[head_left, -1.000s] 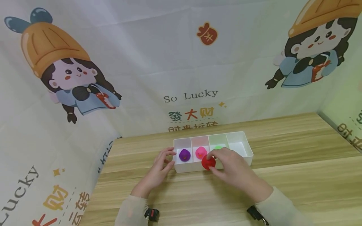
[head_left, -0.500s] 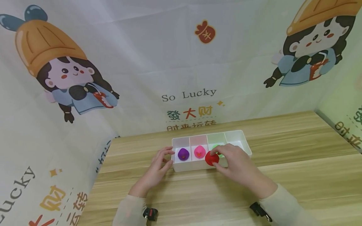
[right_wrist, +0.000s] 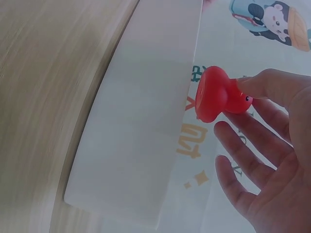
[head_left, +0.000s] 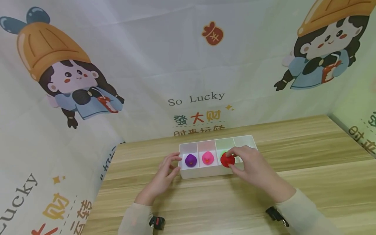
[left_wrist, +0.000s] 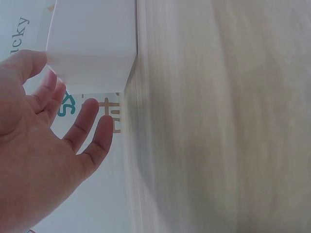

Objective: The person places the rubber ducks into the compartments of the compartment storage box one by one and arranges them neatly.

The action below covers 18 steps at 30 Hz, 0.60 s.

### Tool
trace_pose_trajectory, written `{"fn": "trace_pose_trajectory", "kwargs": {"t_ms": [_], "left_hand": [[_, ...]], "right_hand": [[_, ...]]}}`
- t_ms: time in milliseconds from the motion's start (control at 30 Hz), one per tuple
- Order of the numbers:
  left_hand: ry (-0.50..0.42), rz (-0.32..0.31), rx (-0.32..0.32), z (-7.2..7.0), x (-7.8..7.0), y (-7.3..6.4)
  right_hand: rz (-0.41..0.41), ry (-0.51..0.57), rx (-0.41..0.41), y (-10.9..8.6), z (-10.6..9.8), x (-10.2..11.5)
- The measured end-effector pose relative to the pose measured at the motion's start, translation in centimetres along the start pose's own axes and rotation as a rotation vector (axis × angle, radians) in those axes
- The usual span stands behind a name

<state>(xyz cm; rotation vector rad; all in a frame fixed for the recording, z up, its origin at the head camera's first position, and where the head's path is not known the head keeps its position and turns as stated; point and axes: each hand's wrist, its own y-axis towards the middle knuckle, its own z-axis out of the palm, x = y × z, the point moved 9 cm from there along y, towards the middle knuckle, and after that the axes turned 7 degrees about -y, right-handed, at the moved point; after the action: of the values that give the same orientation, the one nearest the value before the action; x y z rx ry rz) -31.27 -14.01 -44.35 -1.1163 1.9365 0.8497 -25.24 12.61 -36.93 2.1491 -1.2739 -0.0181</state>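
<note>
My right hand (head_left: 252,164) pinches a red rubber duck (head_left: 227,160) between thumb and fingers. In the right wrist view the red duck (right_wrist: 214,94) hangs above the rim, its flat base turned away from the palm. Below it stands a white box (head_left: 199,173) with four compartments in a row. A purple duck (head_left: 191,160) sits in the leftmost compartment and a pink duck (head_left: 208,158) in the second. Of a green duck in the third, only a sliver shows behind the red one. My left hand (head_left: 164,173) touches the box's left end with loosely bent fingers.
The box stands on a wood-grain table (head_left: 188,205) near its back edge. Behind and beside the table hangs a white printed cloth (head_left: 152,65). A dark strap clip (head_left: 157,223) sits at the left wrist, another clip (head_left: 276,215) at the right.
My right hand has carried the red duck to the right and slightly farther back, from in front of the second compartment to over the third. The left hand keeps its place at the box.
</note>
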Motion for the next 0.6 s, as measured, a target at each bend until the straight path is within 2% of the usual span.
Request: {"fn": "trace_pose_trajectory", "kwargs": {"t_ms": [367,600], "left_hand": [[0.017,-0.024,0.004,0.1,0.3,0.1],[0.015,-0.016,-0.007,-0.1,0.0,-0.1]], "right_hand": [[0.068,0.011,0.047,-0.4,-0.3,-1.9],[0.117,0.029,0.063,-0.4,-0.5,-3.2]]}}
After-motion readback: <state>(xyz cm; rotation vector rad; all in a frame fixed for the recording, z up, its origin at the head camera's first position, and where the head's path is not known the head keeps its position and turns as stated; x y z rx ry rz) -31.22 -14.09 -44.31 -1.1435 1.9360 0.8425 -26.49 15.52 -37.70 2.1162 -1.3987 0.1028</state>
